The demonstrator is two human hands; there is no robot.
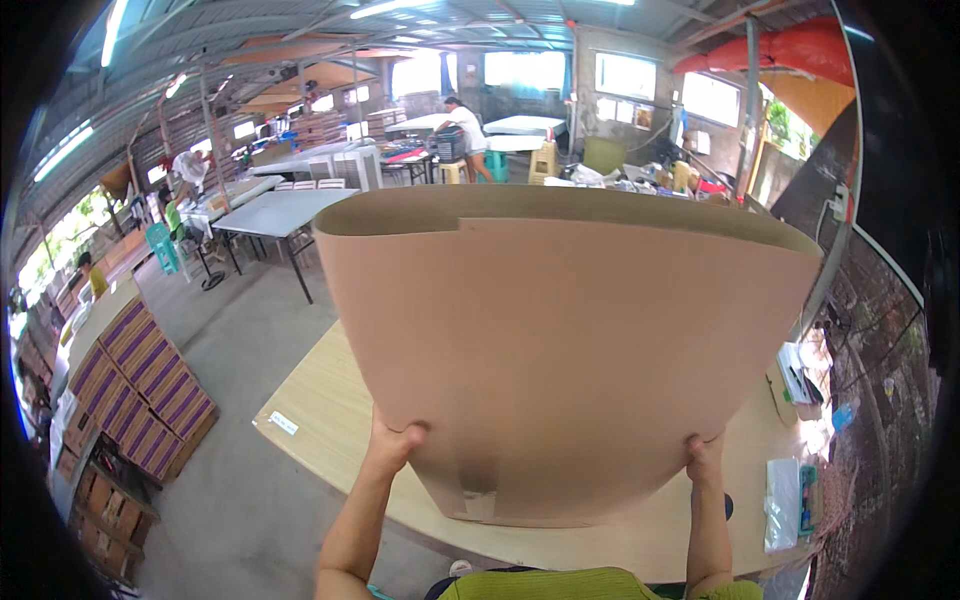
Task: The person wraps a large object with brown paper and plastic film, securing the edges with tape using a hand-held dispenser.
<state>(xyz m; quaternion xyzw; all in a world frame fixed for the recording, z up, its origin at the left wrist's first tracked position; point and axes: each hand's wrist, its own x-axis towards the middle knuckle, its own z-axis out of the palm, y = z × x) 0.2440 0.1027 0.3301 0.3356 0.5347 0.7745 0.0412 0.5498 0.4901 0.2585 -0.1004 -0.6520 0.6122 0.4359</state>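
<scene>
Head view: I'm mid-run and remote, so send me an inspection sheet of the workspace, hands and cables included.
Surface: pale wood-grain tabletop, white rectangular label near its left corner.
Things in hand: large tan cardboard-like sheet, curled into a broad, open-topped loop; whether it touches the tabletop is unclear.
Clutter: clear-whitish flat plastic packet at the right edge.
Hands: left hand and right hand grip opposite sides, thumbs on the near face, other fingers hidden.
Cables: thin pale cord at far right, too small to trace.
Surroundings: stacked brown purple-banded cartons at left; white-topped co-worker behind.
</scene>
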